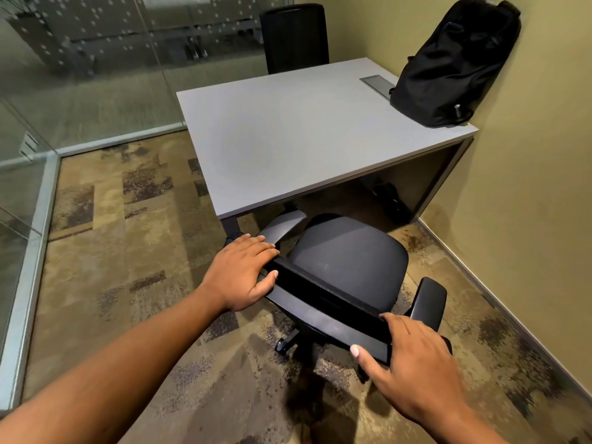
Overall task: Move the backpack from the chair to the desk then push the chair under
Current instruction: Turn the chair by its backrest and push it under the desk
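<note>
- Backpack (455,64) sits up on the desk (288,139), upper right of the frame, leaning against the wall.
- Chair (349,254) is in the lower centre, seat facing the desk's near edge, front of the seat just at the desk's edge and most of it out in the open.
- Left hand (238,274) is clamped on the left end of the backrest top, fingers over, thumb under.
- Right hand (413,363) wraps the right end of that backrest, fingers over the top, thumb along its near face.
- A second dark chair (294,36) stands behind the desk, top centre.
</note>
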`<action>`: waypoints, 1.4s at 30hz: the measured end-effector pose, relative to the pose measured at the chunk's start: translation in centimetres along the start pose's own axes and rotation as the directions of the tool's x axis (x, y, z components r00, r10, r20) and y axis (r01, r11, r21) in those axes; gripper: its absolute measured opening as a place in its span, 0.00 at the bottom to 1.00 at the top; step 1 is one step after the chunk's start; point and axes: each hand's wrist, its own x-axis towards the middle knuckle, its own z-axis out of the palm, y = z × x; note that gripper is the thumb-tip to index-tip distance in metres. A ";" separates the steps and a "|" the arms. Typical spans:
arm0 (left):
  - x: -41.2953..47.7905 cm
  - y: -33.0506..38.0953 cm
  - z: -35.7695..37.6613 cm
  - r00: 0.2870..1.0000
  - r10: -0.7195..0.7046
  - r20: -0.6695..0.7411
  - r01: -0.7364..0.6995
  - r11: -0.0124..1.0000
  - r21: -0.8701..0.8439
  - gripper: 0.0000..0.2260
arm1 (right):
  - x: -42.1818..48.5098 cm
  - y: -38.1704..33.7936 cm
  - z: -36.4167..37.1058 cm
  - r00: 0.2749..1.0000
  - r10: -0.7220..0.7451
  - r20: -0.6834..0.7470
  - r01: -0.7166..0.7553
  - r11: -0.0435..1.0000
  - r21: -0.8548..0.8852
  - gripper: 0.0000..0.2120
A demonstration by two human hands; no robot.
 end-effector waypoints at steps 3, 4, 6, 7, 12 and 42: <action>0.1 -0.2 0.0 1.000 0.010 -0.008 -0.010 1.000 0.000 0.24 | -0.1 -0.3 0.2 1.000 0.019 -0.006 -0.019 1.000 -0.003 0.37; 0.1 -0.2 0.0 1.000 0.012 -0.009 -0.012 1.000 -0.001 0.24 | -0.2 -0.3 0.3 1.000 0.026 -0.008 -0.027 1.000 -0.006 0.36; 0.2 -0.1 0.1 1.000 0.016 -0.014 -0.016 1.000 -0.006 0.24 | -0.3 -0.2 0.5 0.999 0.038 -0.023 -0.038 0.999 -0.013 0.36; 0.1 0.0 0.1 1.000 0.017 -0.020 -0.018 1.000 -0.010 0.24 | -0.4 -0.2 0.6 0.999 0.042 -0.029 -0.042 0.999 -0.017 0.37; 0.0 0.5 0.3 0.999 0.010 -0.040 -0.011 1.000 -0.027 0.23 | -0.6 0.3 0.9 0.998 0.058 -0.032 -0.059 0.998 -0.018 0.36; -0.6 14.5 1.6 0.959 -0.251 -0.130 0.241 0.967 -0.087 0.20 | 0.8 14.5 -2.3 0.987 -0.158 -0.033 0.156 0.986 -0.060 0.32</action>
